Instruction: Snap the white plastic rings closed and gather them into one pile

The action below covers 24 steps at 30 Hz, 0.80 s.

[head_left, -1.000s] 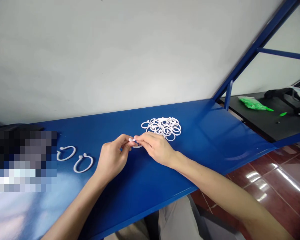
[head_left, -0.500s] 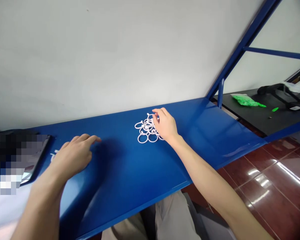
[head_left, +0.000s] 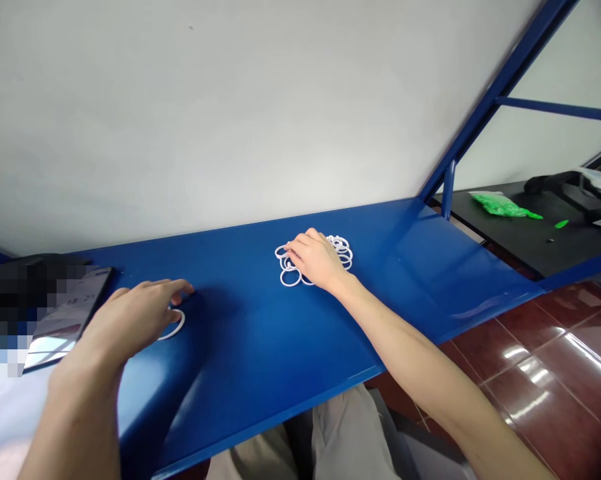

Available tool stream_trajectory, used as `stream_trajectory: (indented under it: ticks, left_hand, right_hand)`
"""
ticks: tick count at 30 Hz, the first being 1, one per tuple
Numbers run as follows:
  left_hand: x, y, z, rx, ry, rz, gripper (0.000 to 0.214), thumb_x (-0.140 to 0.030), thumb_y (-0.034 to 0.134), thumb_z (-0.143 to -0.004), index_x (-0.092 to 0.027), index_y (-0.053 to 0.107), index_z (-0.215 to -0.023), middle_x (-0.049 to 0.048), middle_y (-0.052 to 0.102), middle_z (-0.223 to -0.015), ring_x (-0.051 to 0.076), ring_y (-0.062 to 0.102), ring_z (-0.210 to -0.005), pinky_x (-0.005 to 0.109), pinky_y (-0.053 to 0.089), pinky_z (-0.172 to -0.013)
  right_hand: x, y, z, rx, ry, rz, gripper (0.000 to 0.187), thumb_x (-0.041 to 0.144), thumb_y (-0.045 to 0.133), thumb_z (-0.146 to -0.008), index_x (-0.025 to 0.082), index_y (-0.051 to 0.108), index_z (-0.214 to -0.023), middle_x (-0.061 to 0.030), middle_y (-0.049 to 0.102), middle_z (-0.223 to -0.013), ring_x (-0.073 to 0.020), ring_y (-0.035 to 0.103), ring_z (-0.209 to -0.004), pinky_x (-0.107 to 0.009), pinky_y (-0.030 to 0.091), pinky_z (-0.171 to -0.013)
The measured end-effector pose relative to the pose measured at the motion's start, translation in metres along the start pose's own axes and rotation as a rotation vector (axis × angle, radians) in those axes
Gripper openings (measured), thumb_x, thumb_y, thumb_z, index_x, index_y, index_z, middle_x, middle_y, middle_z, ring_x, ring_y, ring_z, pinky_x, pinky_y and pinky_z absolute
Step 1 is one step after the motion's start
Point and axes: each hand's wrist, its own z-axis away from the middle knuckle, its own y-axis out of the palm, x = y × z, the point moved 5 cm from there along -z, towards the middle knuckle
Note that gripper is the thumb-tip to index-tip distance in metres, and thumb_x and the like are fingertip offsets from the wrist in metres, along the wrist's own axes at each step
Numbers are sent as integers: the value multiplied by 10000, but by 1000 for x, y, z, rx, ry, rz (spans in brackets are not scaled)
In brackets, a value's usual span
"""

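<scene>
Several thin white rings (head_left: 291,277) with small knobs lie in an overlapping pile on the blue table (head_left: 260,360). Over this pile is my right hand (head_left: 314,259), its fingers bent down and its thumb and index close together at a ring on the pile's left side. My palm hides the middle of the pile. Further left, my left hand (head_left: 139,312) hovers low over the table, index finger stretched out and thumb apart from it. A single white ring (head_left: 179,328) shows at the left thumb; the hand covers the rest of it.
A dark flat device (head_left: 65,320), partly pixelated, lies at the table's left end. A pale wall (head_left: 230,120) rises behind. At the right stand a blue frame post (head_left: 447,190) and a black table (head_left: 510,240) with a green bag (head_left: 500,204).
My right hand has moved left and nearer across the pile, uncovering rings on its right side. A white ring now shows beside my left thumb; the white piece left of that hand is out of sight.
</scene>
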Motion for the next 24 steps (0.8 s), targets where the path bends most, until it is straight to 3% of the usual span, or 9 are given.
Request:
stream_trajectory:
  ticks: [3, 8, 12, 15, 17, 21, 24]
  left_hand:
    - [-5, 1, -3, -87, 26, 63, 301, -330, 461, -859, -298, 721, -1007, 30, 782, -907, 320, 706, -838, 382, 425, -713]
    - [-36, -13, -7, -204, 52, 203, 302, -448, 452, -878, -264, 690, -854, 89, 749, -910, 282, 665, -734, 366, 416, -681]
    - [-70, -22, -8, -251, 24, 429, 280, -494, 498, -892, -266, 660, -906, 34, 732, -820, 224, 649, -692, 306, 420, -641]
    - [-98, -28, -5, -332, 129, 564, 283, -476, 517, -910, -240, 672, -909, 11, 701, -764, 176, 623, -668, 277, 442, -665]
    - [-110, -30, -2, -392, 191, 639, 276, -444, 522, -929, -229, 695, -917, 12, 686, -782, 154, 605, -681, 263, 449, -670]
    - [-115, -28, -1, -455, 189, 835, 258, -436, 603, -897, -223, 735, -959, 18, 665, -843, 141, 595, -714, 262, 482, -685]
    - [-112, -20, -5, -347, 100, 1148, 419, -507, 680, -847, -212, 678, -1144, 26, 682, -917, 156, 635, -743, 289, 526, -688]
  right_hand:
    - [0, -3, 0, -21, -5, 17, 218, 242, 576, -1020, 183, 768, -1104, -101, 757, -1023, -277, 560, -982, -427, 497, -834]
    - [3, -17, 3, -116, 1, -66, 242, 242, 541, -1033, 195, 770, -1096, -97, 758, -1009, -271, 564, -985, -443, 509, -855]
    - [24, -24, 10, -151, -42, -262, 241, 324, 564, -1032, 185, 755, -1079, -84, 757, -968, -244, 593, -961, -423, 521, -881]
    - [46, -17, 16, -38, -37, -511, 294, 416, 664, -971, 185, 703, -1149, -58, 738, -968, -200, 638, -902, -373, 546, -842]
    - [56, -9, 20, 64, 30, -694, 306, 380, 697, -943, 190, 651, -1178, -27, 724, -936, -154, 649, -791, -316, 553, -744]
    - [60, 0, 24, 66, 177, -909, 277, 228, 643, -916, 208, 578, -1185, 47, 652, -779, -114, 625, -662, -271, 544, -675]
    - [52, 2, 24, -19, 268, -997, 331, 217, 613, -916, 219, 582, -1246, 53, 617, -767, -114, 649, -669, -272, 564, -680]
